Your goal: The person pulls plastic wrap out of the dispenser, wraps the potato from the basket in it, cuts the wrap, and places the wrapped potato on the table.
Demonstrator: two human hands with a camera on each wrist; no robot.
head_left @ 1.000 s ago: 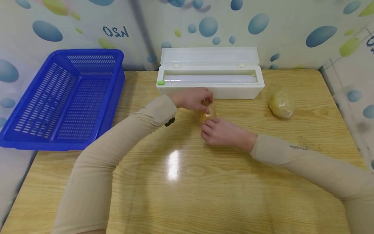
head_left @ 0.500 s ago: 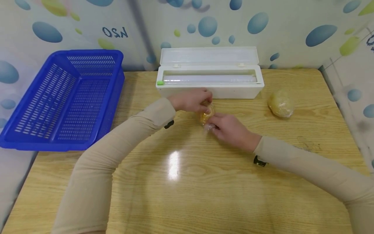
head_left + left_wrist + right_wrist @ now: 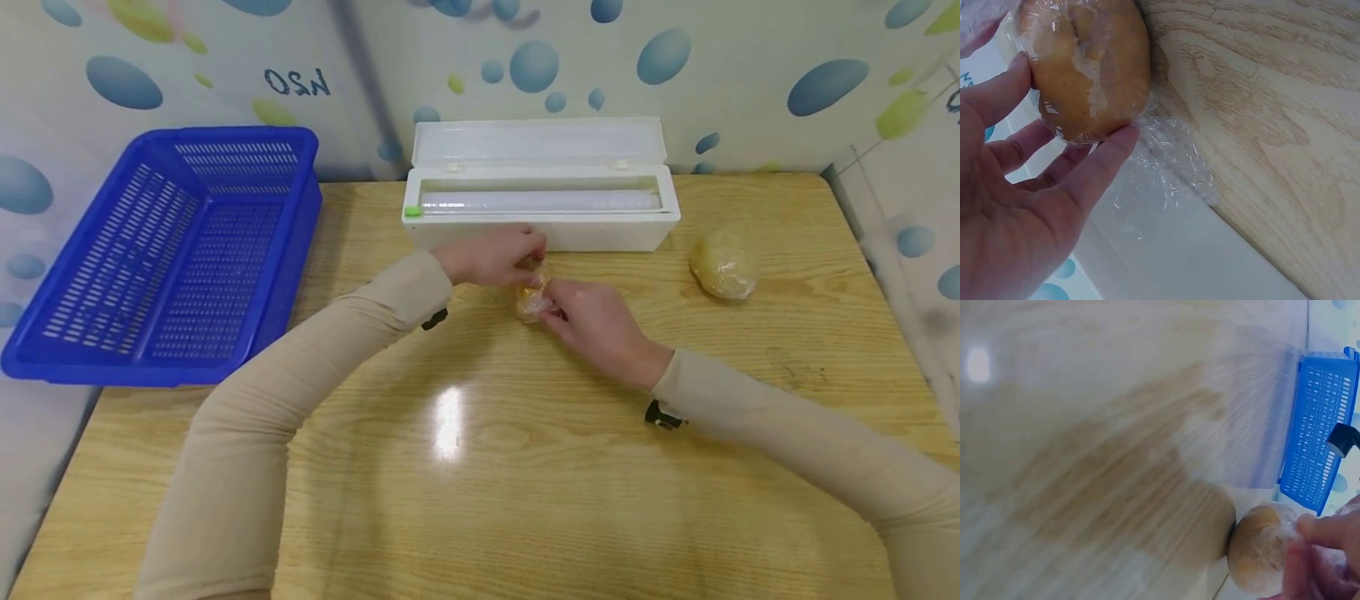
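Observation:
A smooth, orange-brown, potato-like piece of produce [image 3: 1094, 69] in clear cling film sits on the table, just in front of the white film dispenser [image 3: 600, 235]. My left hand [image 3: 495, 254] holds it from its far side, with thumb and fingertips against the wrapped surface. Loose crumpled film [image 3: 1169, 169] sticks out past those fingertips in the left wrist view. From the near right, my right hand [image 3: 600, 325] pinches gathered film against the produce between thumb and finger. In the right wrist view the wrapped produce [image 3: 1257, 550] shows bunched film near the right thumb.
The dispenser's lid [image 3: 536, 142] stands up, showing a film roll [image 3: 540, 202] inside and a green slider [image 3: 413, 212] at its left. A pale yellow wrapped ball [image 3: 724, 265] lies to the right. A blue perforated basket [image 3: 303, 242] stands at the left.
My right hand has shifted from the near side of the produce to its right and drawn loose film up over it. My left hand has stayed about where it was.

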